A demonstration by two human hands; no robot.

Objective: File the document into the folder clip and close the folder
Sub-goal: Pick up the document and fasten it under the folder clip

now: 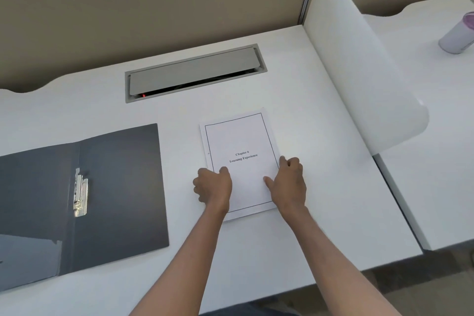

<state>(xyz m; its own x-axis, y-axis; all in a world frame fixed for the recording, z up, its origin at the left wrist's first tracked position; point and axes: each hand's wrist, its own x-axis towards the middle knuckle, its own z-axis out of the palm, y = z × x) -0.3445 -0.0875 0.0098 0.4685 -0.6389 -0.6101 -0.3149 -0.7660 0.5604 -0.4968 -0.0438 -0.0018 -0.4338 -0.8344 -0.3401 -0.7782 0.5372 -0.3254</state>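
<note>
Both hands (252, 186) gripping document (241, 151) edges

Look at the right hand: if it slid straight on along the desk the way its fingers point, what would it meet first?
The right hand points away along the document's right edge. Beyond lies bare desk; the partition wall probably comes first, though depth is unclear.

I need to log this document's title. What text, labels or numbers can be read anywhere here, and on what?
"Chapter 6" on the top page of the document.
"Learning Experience" on the same page, the line below.
No readable text on the folder, its clip or the cup.
</note>
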